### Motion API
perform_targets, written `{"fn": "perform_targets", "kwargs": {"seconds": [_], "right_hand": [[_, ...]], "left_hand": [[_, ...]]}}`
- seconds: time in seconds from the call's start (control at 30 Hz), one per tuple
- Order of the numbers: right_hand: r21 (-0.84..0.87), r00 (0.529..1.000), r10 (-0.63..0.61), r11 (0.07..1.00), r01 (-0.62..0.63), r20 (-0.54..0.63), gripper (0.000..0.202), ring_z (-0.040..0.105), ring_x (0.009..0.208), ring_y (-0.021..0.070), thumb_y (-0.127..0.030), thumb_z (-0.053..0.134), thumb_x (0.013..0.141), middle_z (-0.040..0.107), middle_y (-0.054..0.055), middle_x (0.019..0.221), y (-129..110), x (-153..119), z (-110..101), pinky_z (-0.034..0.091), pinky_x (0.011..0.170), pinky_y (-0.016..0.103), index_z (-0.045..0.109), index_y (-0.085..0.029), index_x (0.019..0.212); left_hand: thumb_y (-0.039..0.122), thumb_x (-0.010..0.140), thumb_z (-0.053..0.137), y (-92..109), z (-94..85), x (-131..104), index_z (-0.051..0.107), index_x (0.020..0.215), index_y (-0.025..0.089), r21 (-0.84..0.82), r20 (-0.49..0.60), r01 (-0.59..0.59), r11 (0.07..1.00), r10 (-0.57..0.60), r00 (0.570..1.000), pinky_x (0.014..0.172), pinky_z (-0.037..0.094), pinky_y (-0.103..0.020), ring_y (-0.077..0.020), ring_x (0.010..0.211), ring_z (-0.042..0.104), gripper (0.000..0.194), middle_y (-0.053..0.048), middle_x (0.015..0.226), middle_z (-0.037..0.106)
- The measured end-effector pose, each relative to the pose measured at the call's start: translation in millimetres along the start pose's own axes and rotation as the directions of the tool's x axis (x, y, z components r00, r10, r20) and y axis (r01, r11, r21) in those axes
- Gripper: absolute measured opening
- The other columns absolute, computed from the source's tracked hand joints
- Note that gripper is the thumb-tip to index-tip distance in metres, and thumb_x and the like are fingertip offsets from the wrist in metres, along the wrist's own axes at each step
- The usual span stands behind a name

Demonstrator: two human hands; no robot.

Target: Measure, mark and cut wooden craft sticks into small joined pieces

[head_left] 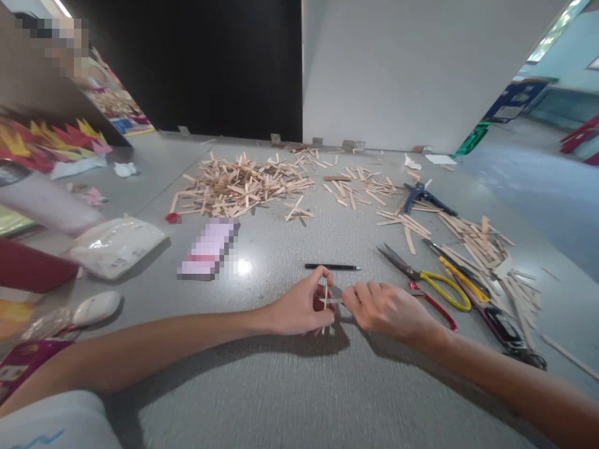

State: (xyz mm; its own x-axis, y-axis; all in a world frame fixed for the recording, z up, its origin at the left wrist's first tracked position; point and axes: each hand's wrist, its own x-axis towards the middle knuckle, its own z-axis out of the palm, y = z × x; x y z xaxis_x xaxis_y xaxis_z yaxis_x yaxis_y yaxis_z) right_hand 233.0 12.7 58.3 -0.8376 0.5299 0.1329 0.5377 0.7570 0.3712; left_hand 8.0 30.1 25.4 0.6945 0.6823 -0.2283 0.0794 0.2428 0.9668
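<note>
Between its thumb and forefinger, my left hand (302, 307) pinches a thin wooden stick (326, 288), held nearly upright by its two ends. My right hand (390, 312) is wrapped round a thin, pale, blade-like strip (334, 300) that points left. The strip's tip crosses the middle of the stick; whether it cuts into the wood or only touches it I cannot tell. The rest of the strip is hidden in my right fist. Just beyond both hands a black pen (333, 267) lies on the grey table (281, 393).
Wooden sticks lie in a large pile (246, 181) at the back, with more scattered rightward. To the right are yellow-handled scissors (442, 287), red-handled pliers (437, 310) and a dark blue tool (418, 196). At left lie a blurred pink-purple item (209, 246), a plastic packet (119, 246) and a white mouse (97, 307).
</note>
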Motion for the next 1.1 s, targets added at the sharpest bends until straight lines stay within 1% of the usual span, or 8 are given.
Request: {"fn": "perform_targets", "kwargs": {"seconds": [0.13, 0.3, 0.4, 0.53, 0.6, 0.7, 0.83, 1.1], "right_hand": [[-0.001, 0.998, 0.062, 0.998, -0.062, 0.021, 0.042, 0.049, 0.052, 0.0194, 0.004, 0.039, 0.103, 0.063, 0.005, 0.062, 19, -19, 6, 0.021, 0.051, 0.036, 0.068, -0.02, 0.083], [0.234, 0.948, 0.319, 0.922, -0.308, -0.007, 0.034, 0.06, 0.061, 0.0213, -0.012, 0.039, 0.112, 0.068, 0.007, 0.079, 44, -50, 13, 0.035, 0.055, 0.031, 0.069, -0.02, 0.097], [0.547, 0.867, 0.497, 0.737, -0.397, -0.041, 0.032, 0.066, 0.07, 0.021, -0.017, 0.037, 0.114, 0.071, 0.008, 0.094, 33, -52, 14, 0.049, 0.064, 0.03, 0.067, -0.02, 0.123], [0.833, 0.686, 0.726, 0.413, -0.369, -0.056, 0.032, 0.063, 0.065, 0.0187, -0.026, 0.037, 0.116, 0.067, 0.002, 0.084, 0, -38, 15, 0.053, 0.064, 0.03, 0.06, -0.02, 0.138], [0.862, 0.675, 0.738, 0.352, -0.365, -0.015, 0.035, 0.061, 0.059, 0.0176, -0.027, 0.037, 0.116, 0.064, -0.002, 0.076, -11, -32, 17, 0.052, 0.061, 0.029, 0.058, -0.02, 0.143], [0.832, 0.669, 0.743, 0.353, -0.428, 0.029, 0.03, 0.059, 0.058, 0.0173, -0.028, 0.039, 0.114, 0.06, -0.005, 0.069, -15, -30, 24, 0.051, 0.063, 0.03, 0.059, -0.021, 0.136], [0.826, 0.606, 0.795, 0.344, -0.447, -0.004, 0.019, 0.051, 0.053, 0.0151, -0.027, 0.038, 0.114, 0.061, -0.004, 0.076, -10, -34, 36, 0.046, 0.056, 0.028, 0.053, -0.024, 0.124], [0.779, 0.688, 0.703, 0.527, -0.338, -0.177, 0.029, 0.054, 0.058, 0.0133, -0.014, 0.038, 0.111, 0.066, 0.001, 0.095, -8, -36, 44, 0.049, 0.057, 0.026, 0.048, -0.027, 0.135]], "left_hand": [[0.018, 0.083, 0.068, -4, -4.3, 0, 0.031, 0.105, 0.029, 0.008, -0.015, 0.005, 1.0, -0.005, 1.0, 0.041, 0.038, -0.016, -0.007, 0.044, 0.052, 0.044, 0.012, 0.073, 0.06], [0.023, 0.091, 0.069, -4, -5.0, 2, 0.032, 0.113, 0.029, 0.001, -0.003, 0.01, 1.0, -0.01, 1.0, 0.043, 0.04, -0.016, -0.0069, 0.049, 0.058, 0.043, 0.003, 0.093, 0.073], [0.035, 0.098, 0.073, -4, -2.5, 2, 0.031, 0.14, 0.029, -0.005, -0.018, -0.033, 0.999, 0.032, 0.999, 0.044, 0.04, -0.016, -0.0066, 0.053, 0.06, 0.06, -0.005, 0.112, 0.075], [0.044, 0.095, 0.083, -5, -0.2, 0, 0.019, 0.155, 0.032, -0.075, -0.042, -0.088, 0.993, 0.085, 0.996, 0.058, 0.05, -0.022, -0.0087, 0.063, 0.064, 0.088, -0.007, 0.116, 0.076], [0.046, 0.095, 0.083, -5, -0.3, -1, 0.029, 0.148, 0.028, -0.082, -0.044, -0.084, 0.993, 0.081, 0.996, 0.065, 0.052, -0.025, -0.0132, 0.074, 0.068, 0.078, -0.007, 0.111, 0.078], [0.048, 0.095, 0.081, -6, -2.0, 0, 0.048, 0.125, 0.022, -0.047, -0.026, -0.054, 0.997, 0.052, 0.998, 0.069, 0.052, -0.028, -0.0148, 0.077, 0.068, 0.051, -0.008, 0.104, 0.079], [0.049, 0.091, 0.084, -7, -4.0, 1, 0.055, 0.118, 0.021, -0.008, -0.029, -0.028, 1.0, 0.028, 0.999, 0.072, 0.053, -0.032, -0.0138, 0.07, 0.064, 0.049, -0.003, 0.095, 0.076], [0.047, 0.089, 0.085, -9, -4.8, 0, 0.053, 0.123, 0.022, 0.002, -0.023, -0.039, 0.999, 0.039, 0.999, 0.07, 0.052, -0.03, -0.0133, 0.07, 0.063, 0.053, 0.001, 0.091, 0.071]]}}
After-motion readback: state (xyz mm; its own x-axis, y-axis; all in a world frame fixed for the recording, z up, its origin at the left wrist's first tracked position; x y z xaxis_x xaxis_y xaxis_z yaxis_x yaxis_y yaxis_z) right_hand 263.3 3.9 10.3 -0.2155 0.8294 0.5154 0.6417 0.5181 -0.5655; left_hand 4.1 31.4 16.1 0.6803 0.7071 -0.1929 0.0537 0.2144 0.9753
